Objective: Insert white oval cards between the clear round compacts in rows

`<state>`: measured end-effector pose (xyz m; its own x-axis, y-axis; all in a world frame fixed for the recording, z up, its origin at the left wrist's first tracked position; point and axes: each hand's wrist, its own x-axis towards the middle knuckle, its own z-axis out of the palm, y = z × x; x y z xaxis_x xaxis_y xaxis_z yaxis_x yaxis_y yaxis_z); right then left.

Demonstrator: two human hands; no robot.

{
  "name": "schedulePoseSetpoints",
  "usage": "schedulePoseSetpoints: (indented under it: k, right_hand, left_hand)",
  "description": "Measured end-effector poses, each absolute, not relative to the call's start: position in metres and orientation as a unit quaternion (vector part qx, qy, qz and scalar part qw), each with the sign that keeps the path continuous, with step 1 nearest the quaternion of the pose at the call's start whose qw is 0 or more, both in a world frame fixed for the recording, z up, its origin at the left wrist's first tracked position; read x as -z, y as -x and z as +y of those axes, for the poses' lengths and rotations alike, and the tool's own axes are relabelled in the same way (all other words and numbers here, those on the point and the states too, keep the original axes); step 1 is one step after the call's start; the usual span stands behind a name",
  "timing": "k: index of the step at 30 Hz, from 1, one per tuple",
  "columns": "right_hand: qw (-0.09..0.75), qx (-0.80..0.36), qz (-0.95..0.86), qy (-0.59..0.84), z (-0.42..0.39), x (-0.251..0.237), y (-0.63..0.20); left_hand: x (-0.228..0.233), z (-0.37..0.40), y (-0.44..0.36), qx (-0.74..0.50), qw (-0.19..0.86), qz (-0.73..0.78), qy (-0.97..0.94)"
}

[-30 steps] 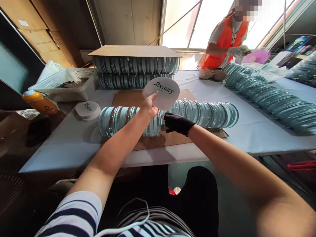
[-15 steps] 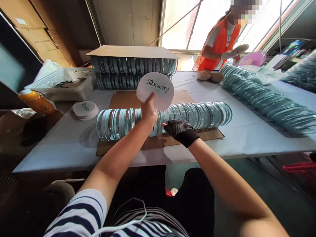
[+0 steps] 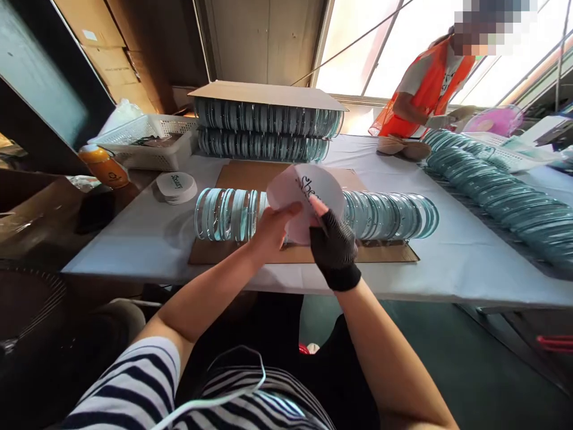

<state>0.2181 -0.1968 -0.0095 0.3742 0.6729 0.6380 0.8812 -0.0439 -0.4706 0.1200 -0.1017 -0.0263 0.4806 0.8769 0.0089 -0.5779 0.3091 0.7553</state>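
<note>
A stack of round white paper discs (image 3: 299,192) with black lettering is held in front of me, above the table edge. My bare left hand (image 3: 272,227) grips the stack from the lower left. My right hand (image 3: 333,243), in a black mesh glove, pinches the discs at the lower right with its fingertips. Just behind the hands lies a long row of clear round lids standing on edge (image 3: 385,214) on a brown cardboard sheet (image 3: 250,255).
A second pile of printed discs (image 3: 176,186) lies left of the row. Two covered tiers of lids (image 3: 267,130) stand at the back, a white basket (image 3: 147,143) and an orange bottle (image 3: 104,167) at left. A person in an orange vest (image 3: 425,89) works far right beside more lid rows (image 3: 501,191).
My left hand lowered the discs toward me, tilting them. My gloved right hand left the lid row and took hold of the discs. The camera view shifted left.
</note>
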Motion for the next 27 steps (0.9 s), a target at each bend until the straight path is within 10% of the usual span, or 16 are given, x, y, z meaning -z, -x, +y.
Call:
schedulePoseSetpoints:
  k: [5, 12, 27]
  right_hand:
    - [0.562, 0.181, -0.323, 0.740, -0.219, -0.020, -0.240]
    - [0.279, 0.109, -0.441, 0.846, -0.285, 0.029, -0.191]
    - [0.083, 0.041, -0.499, 0.861, -0.189, 0.018, -0.203]
  left_hand:
    - [-0.004, -0.054, -0.124, -0.543, 0.774, 0.192, -0.264]
    - [0.000, -0.006, -0.129, -0.534, 0.803, 0.197, -0.177]
    - [0.013, -0.013, -0.134, -0.558, 0.792, 0.172, -0.181]
